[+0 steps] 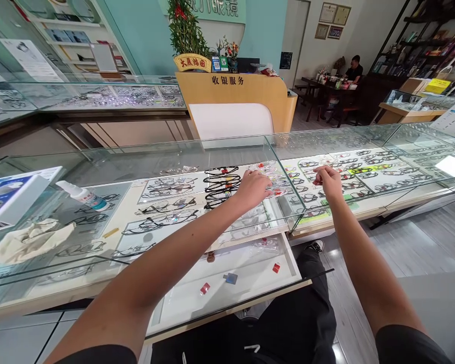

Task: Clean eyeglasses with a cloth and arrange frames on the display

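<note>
1. Reaching with the left hand [254, 187], palm down and fingers half curled, just beside a column of black frames [222, 186] at the middle of the glass counter [167, 151]. Cannot tell whether gripping anything, or whether touching.
2. Holding the right hand [329, 183] over the next section, fingers drawn in towards the thumb. Cannot make out any small item in the pinch.
3. Packed close, those black frames: likely to snag and drag each other if lifted carelessly by a temple.
4. Close to the left fingertips, clear frames with red tags [267, 166]: hard to see against glare, so could get nudged out of line.
5. Between the hands, a glass divider [285, 174]: could rap knuckles or scratch a lens on a quick sideways pass.
6. Below, open over the lap, a white drawer [252, 296] with loose red tags [205, 288]: could get jolted by a knee.
</note>
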`<state>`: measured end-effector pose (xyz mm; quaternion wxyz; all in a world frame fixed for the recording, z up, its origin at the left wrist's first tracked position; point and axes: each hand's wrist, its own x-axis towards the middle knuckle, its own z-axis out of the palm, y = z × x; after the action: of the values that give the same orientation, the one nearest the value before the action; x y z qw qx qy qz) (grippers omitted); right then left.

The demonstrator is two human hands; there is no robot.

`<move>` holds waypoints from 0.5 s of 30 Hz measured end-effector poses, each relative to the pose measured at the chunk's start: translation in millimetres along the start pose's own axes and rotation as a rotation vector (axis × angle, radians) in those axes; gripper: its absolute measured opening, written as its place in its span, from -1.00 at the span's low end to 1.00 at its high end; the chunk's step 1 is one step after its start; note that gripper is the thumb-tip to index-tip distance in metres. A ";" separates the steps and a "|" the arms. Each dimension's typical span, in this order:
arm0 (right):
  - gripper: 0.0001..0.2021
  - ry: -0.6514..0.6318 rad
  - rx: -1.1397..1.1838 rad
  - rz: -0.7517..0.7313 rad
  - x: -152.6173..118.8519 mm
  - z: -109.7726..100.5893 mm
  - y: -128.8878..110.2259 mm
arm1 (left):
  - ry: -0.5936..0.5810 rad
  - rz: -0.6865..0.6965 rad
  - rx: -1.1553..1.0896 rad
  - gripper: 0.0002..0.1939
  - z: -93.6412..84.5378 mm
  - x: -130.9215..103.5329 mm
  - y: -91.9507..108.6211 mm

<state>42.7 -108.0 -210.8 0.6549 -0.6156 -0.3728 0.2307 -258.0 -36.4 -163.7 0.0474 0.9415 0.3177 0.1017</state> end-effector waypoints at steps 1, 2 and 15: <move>-0.87 0.003 -0.005 -0.002 0.5 0.1 0.1 | 0.005 0.004 0.002 -0.80 0.5 0.7 -0.7; -0.87 0.006 -0.011 -0.005 1.0 0.2 0.3 | 0.010 0.007 0.005 -0.81 0.8 1.7 -1.3; -0.91 0.166 -0.003 -0.042 0.3 -2.5 2.2 | 0.123 0.138 0.022 -0.70 -47.1 -94.3 17.4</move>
<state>45.2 -109.1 -212.8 0.6874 -0.6257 -0.3302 0.1646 -331.5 -106.4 -130.3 0.0104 0.9536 0.2555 0.1589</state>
